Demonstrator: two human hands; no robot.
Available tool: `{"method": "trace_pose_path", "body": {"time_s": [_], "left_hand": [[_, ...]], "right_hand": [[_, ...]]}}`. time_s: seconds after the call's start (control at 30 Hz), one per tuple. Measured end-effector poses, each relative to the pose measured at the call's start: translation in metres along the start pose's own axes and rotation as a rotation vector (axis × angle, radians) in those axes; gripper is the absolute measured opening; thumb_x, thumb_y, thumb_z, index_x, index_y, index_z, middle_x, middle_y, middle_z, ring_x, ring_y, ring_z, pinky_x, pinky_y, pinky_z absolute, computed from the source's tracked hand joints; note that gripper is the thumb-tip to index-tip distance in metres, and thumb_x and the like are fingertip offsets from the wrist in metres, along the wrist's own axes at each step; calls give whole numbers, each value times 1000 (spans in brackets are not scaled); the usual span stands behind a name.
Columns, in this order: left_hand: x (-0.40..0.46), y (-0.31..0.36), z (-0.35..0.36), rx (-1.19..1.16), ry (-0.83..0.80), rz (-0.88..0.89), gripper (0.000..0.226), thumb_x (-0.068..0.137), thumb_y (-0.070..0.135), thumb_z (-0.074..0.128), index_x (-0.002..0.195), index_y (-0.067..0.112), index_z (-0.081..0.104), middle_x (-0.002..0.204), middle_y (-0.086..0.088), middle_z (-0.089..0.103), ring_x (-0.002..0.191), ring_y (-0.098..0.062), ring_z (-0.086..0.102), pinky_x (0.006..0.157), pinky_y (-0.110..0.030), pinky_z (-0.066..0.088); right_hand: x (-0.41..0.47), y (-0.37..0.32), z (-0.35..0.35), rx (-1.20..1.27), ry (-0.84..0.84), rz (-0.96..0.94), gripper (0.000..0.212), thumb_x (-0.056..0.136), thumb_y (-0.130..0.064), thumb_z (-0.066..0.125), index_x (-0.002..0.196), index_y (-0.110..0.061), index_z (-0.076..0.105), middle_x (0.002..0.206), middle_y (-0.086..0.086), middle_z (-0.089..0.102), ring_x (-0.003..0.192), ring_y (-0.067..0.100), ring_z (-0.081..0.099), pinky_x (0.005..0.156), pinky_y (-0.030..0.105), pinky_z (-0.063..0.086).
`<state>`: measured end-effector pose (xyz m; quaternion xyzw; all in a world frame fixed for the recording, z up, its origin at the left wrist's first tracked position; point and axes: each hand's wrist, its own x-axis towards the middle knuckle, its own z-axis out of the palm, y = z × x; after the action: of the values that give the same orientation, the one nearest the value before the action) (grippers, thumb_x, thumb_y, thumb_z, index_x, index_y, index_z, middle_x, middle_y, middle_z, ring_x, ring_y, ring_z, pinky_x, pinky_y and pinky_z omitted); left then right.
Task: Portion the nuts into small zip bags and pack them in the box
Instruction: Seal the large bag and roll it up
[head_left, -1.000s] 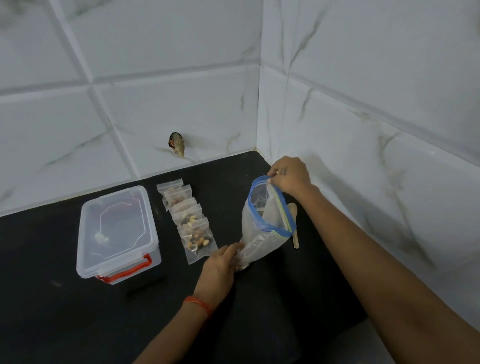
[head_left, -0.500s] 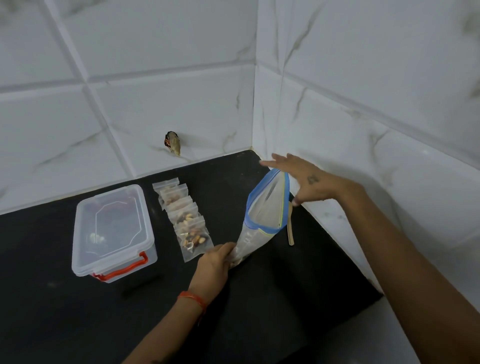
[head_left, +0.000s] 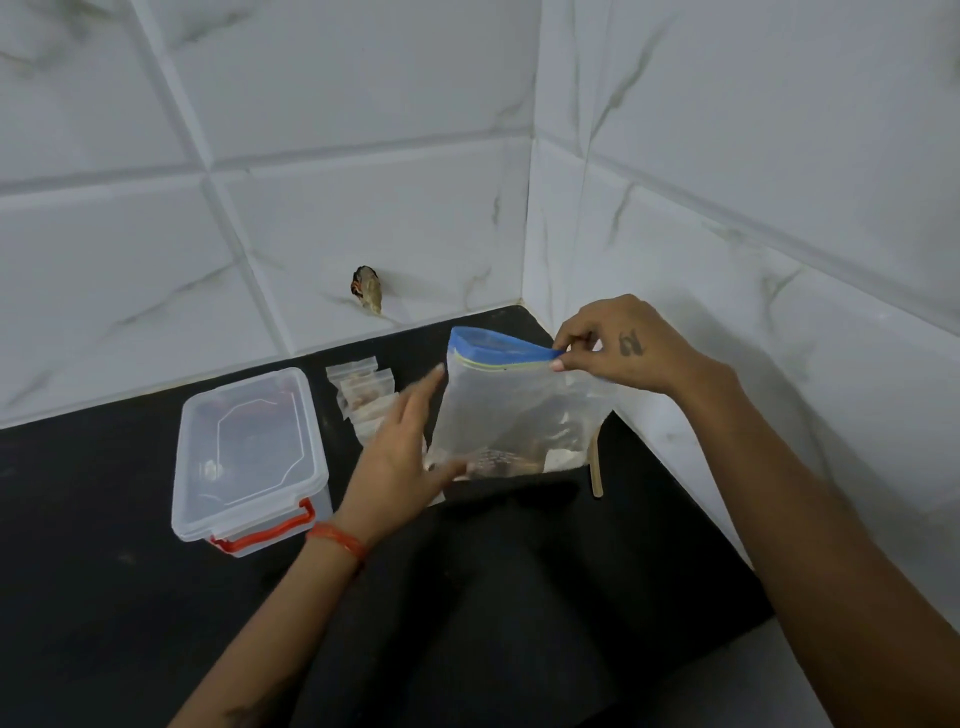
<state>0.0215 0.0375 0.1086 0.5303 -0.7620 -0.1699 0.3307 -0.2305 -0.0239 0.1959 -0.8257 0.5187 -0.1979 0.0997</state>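
Since half a second ago the large zip bag (head_left: 511, 410) has swung from a tilted, edge-on pose to stand upright and broadside to the camera, and the right hand (head_left: 618, 345), which then hovered flat and spread above it, now pinches the blue zip strip at the bag's 2 o'clock corner between thumb and fingertips. The left hand (head_left: 402, 452), which gripped the bag's bottom corner, now lies with fingers straight and together against the bag's 9 o'clock side, thumb under its lower edge.

Largest is the black countertop (head_left: 130, 597), set in a corner of white marbled wall tiles (head_left: 363, 208). On it at 9 o'clock from the bag stands the clear plastic box (head_left: 249, 452), lid on, with a red latch handle at its near end. The large bag, at the middle of the view, is clear with its mouth partly open; a few dark and pale nuts (head_left: 498, 460) sit at its bottom. Between box and bag lies a row of small zip bags (head_left: 358, 387), the nearer ones hidden behind the left hand. A wooden stick (head_left: 596, 467) lies at the bag's 4 o'clock, just beside it. An orange thread band (head_left: 337, 538) circles the left wrist. A small brownish lump (head_left: 368, 289) sticks to the wall at 11 o'clock from the bag.
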Motion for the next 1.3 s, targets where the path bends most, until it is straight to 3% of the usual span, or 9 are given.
{"method": "trace_pose_path", "body": {"time_s": [0.17,0.33,0.5,0.67,0.77,0.9,1.0,1.17,1.3], "left_hand": [[37,18,-30,274,98,375,65,77,25,76,135,22,48,146,-8,39,126,-25,45,101,-37,37],[63,14,-50,229,-132,287,36,74,36,76,97,9,69,110,-4,63,89,-19,61,78,-34,55],[73,5,-51,206,17,222,30,69,25,81,86,5,67,76,-1,57,62,-13,49,64,-32,48],[81,-9,-43,222,265,248,26,67,12,83,80,-1,65,75,-12,61,60,-15,47,60,-26,41],[69,-23,-39,180,301,272,23,70,7,80,86,0,64,90,-12,62,64,-18,57,64,-30,53],[32,-34,-23,202,211,283,25,73,7,79,92,9,62,91,-7,64,70,-11,59,63,-35,57],[6,-36,-11,113,122,195,42,73,12,79,98,28,49,88,3,62,68,-7,61,63,-24,53],[-14,-37,-3,23,-124,124,54,76,29,76,113,42,40,95,11,62,76,-3,63,71,-16,51],[-16,-40,-5,-62,-307,116,51,71,61,58,111,30,61,102,7,67,89,-4,64,80,-20,53]], "right_hand": [[-5,-11,-7,-97,-50,-45,14,86,-27,65,95,-21,74,86,-3,65,81,15,57,70,26,39],[-12,-8,-9,-41,-93,-19,11,89,-26,60,95,-23,69,89,-4,67,84,15,59,70,26,42],[-15,-5,-7,44,-154,67,31,81,-14,70,110,-22,65,95,-4,62,91,11,57,82,26,45],[-11,-2,0,105,79,115,30,81,-6,69,109,-17,68,96,4,69,83,10,59,78,18,43],[-19,-2,8,84,147,107,24,83,-3,63,100,-17,71,92,1,72,76,6,62,76,17,46],[-43,0,29,15,182,104,26,86,-5,59,102,-20,71,96,-4,72,88,12,62,75,20,40],[-65,7,50,-31,202,91,27,82,-3,61,99,-21,72,95,-4,70,85,8,52,73,20,40],[-91,5,66,127,78,178,25,71,0,71,92,-15,72,91,-1,66,77,7,56,69,6,40],[-98,11,72,156,-46,243,21,73,-16,78,93,-19,71,90,-8,64,76,7,58,70,11,48]]}}
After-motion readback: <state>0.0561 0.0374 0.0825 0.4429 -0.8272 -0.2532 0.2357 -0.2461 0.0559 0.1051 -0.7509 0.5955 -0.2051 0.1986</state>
